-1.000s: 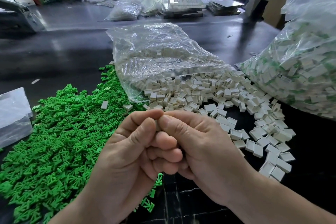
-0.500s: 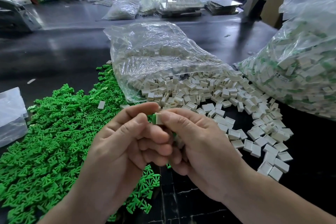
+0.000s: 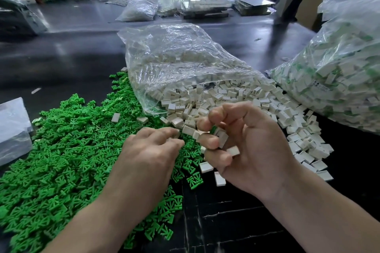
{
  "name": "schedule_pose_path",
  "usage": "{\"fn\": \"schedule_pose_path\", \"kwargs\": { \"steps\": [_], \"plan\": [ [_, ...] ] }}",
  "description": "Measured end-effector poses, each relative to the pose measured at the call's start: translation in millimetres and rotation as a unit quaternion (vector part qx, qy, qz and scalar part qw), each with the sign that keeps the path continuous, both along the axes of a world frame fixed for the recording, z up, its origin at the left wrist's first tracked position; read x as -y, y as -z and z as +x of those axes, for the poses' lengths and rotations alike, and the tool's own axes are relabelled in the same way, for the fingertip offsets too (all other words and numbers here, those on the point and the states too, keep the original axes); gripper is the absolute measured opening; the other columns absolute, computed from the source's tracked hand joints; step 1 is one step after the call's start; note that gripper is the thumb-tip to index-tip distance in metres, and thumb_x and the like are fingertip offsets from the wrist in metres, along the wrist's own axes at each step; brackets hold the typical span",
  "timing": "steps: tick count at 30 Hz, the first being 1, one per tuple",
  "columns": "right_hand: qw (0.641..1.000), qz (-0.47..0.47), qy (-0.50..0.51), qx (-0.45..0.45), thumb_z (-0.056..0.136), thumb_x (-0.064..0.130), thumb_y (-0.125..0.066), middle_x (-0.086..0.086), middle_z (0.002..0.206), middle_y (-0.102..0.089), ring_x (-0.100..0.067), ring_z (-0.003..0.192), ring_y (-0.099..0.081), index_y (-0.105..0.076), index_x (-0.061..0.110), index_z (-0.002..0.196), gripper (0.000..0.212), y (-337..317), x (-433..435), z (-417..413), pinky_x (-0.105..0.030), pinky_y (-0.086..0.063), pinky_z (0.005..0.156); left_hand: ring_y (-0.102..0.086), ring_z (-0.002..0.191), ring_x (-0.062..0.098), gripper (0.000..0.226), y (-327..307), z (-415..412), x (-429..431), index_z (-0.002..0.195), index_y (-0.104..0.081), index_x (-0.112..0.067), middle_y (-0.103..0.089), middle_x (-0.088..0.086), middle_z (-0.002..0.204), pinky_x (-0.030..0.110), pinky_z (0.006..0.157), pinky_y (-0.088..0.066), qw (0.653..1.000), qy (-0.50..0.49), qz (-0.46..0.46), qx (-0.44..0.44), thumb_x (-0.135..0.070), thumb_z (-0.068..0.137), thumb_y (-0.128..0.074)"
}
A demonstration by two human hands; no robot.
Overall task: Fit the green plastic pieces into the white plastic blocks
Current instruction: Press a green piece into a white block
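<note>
While the right hand (image 3: 246, 146) holds a few blocks (image 3: 223, 139) in its curled fingers (image 3: 209, 141), the left hand (image 3: 150, 154) reaches down onto the green pieces (image 3: 61, 160) on the dark surface (image 3: 82, 57). Its fingers (image 3: 172, 132) lie close together with the tips on the heap; I cannot tell if they pinch a piece yet. A bit of green shows between the right fingers, so one block may be filled. More blocks spill from a clear bag (image 3: 174, 53) behind the hands. A big bag (image 3: 339, 68) at the right holds blocks with green in them. I think this is the picking-up step. Next, the left hand needs one green piece alone, turned the right way, then pushed into a block's open side.
</note>
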State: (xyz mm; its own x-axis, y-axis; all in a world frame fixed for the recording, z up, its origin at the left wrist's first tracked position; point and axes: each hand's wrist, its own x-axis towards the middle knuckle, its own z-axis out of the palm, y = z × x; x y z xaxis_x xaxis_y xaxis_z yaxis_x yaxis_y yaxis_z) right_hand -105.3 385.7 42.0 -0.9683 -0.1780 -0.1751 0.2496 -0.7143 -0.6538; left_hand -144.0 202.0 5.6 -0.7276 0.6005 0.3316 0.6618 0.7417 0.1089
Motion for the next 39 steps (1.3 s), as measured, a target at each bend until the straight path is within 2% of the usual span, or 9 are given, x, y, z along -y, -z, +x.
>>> {"fn": "schedule_pose_path", "kwargs": {
  "steps": [10, 14, 18, 24, 26, 29, 32, 36, 39],
  "plan": [
    [0.998, 0.027, -0.054, 0.035, 0.076, 0.02, -0.072, -0.001, 0.067, -0.048, -0.006, 0.037, -0.038, -0.056, 0.013, 0.102, 0.031, 5, 1, 0, -0.016, -0.029, 0.027, -0.057, 0.086, 0.02, 0.022, -5, -1, 4, 0.104, -0.074, -0.014, -0.062, 0.0, 0.094, 0.035, 0.073, -0.052, 0.999, -0.031, 0.016, 0.025, -0.023, 0.084, -0.07],
    [0.989, 0.133, -0.066, 0.022, 0.091, 0.024, -0.064, 0.0, 0.064, -0.049, -0.006, 0.038, -0.036, -0.057, 0.013, 0.095, 0.014, 4, 1, 2, -0.015, -0.025, 0.029, -0.058, 0.091, 0.003, 0.031, -17, 3, 4, 0.112, -0.07, -0.022, -0.063, -0.014, 0.098, 0.014, 0.077, -0.041, 0.984, -0.042, 0.164, 0.054, -0.037, 0.087, -0.062],
    [0.968, 0.221, -0.116, 0.012, 0.086, 0.044, -0.074, 0.0, 0.066, -0.051, -0.006, 0.04, -0.039, -0.07, 0.023, 0.08, 0.022, 5, 9, 6, -0.014, -0.025, 0.033, -0.054, 0.098, -0.01, 0.043, -26, 15, 1, 0.121, -0.064, -0.031, -0.06, -0.025, 0.101, -0.002, 0.085, -0.034, 0.964, -0.024, 0.259, 0.056, -0.049, 0.082, -0.069],
    [0.963, 0.266, -0.048, -0.008, 0.1, 0.026, -0.06, -0.002, 0.063, -0.056, -0.009, 0.039, -0.038, -0.064, 0.02, 0.077, 0.025, 6, 10, 5, -0.015, -0.025, 0.033, -0.052, 0.101, -0.009, 0.056, -29, 17, 4, 0.131, -0.054, -0.027, -0.058, -0.02, 0.107, 0.003, 0.087, -0.036, 0.971, 0.001, 0.236, 0.033, -0.056, 0.083, -0.057],
    [0.966, 0.258, -0.024, -0.006, 0.1, 0.021, -0.059, -0.007, 0.071, -0.063, -0.01, 0.039, -0.038, -0.063, 0.017, 0.08, 0.021, 4, 6, 3, -0.014, -0.025, 0.034, -0.051, 0.099, -0.003, 0.056, -29, 8, 18, 0.131, -0.054, -0.025, -0.06, -0.012, 0.112, 0.012, 0.082, -0.041, 0.985, -0.076, 0.152, 0.012, -0.062, 0.089, -0.047],
    [0.973, 0.228, -0.018, -0.011, 0.097, 0.017, -0.062, -0.011, 0.078, -0.067, -0.01, 0.04, -0.039, -0.06, 0.016, 0.087, 0.011, 4, 1, 2, -0.014, -0.023, 0.035, -0.05, 0.116, 0.02, 0.075, -26, -2, 31, 0.131, -0.055, -0.023, -0.057, 0.002, 0.126, 0.04, 0.095, -0.043, 0.974, -0.209, -0.05, 0.075, -0.074, 0.085, -0.026],
    [0.974, 0.222, -0.028, -0.032, 0.094, 0.017, -0.066, -0.01, 0.076, -0.065, -0.01, 0.04, -0.039, -0.062, 0.017, 0.087, 0.008, 7, 1, 3, -0.014, -0.026, 0.034, -0.052, 0.105, 0.016, 0.062, -22, -4, 30, 0.115, -0.064, -0.031, -0.059, -0.004, 0.114, 0.039, 0.089, -0.044, 0.964, -0.205, -0.141, 0.096, -0.072, 0.086, -0.028],
    [0.973, 0.226, -0.026, -0.033, 0.091, 0.022, -0.069, -0.006, 0.069, -0.058, -0.01, 0.04, -0.037, -0.07, 0.022, 0.081, 0.01, 11, 2, 1, -0.014, -0.026, 0.033, -0.055, 0.08, 0.016, 0.019, -20, -5, 22, 0.086, -0.073, -0.03, -0.06, -0.01, 0.085, 0.038, 0.074, -0.042, 0.983, -0.159, -0.075, 0.06, -0.043, 0.088, -0.06],
    [0.974, 0.221, -0.026, -0.036, 0.08, 0.027, -0.073, -0.005, 0.068, -0.056, -0.01, 0.04, -0.037, -0.073, 0.021, 0.085, 0.008, 11, 3, 0, -0.014, -0.027, 0.032, -0.053, 0.081, 0.011, 0.017, -17, -5, 23, 0.086, -0.071, -0.032, -0.056, -0.016, 0.083, 0.037, 0.076, -0.041, 0.986, -0.152, -0.028, 0.068, -0.043, 0.09, -0.058]
  ]
}}
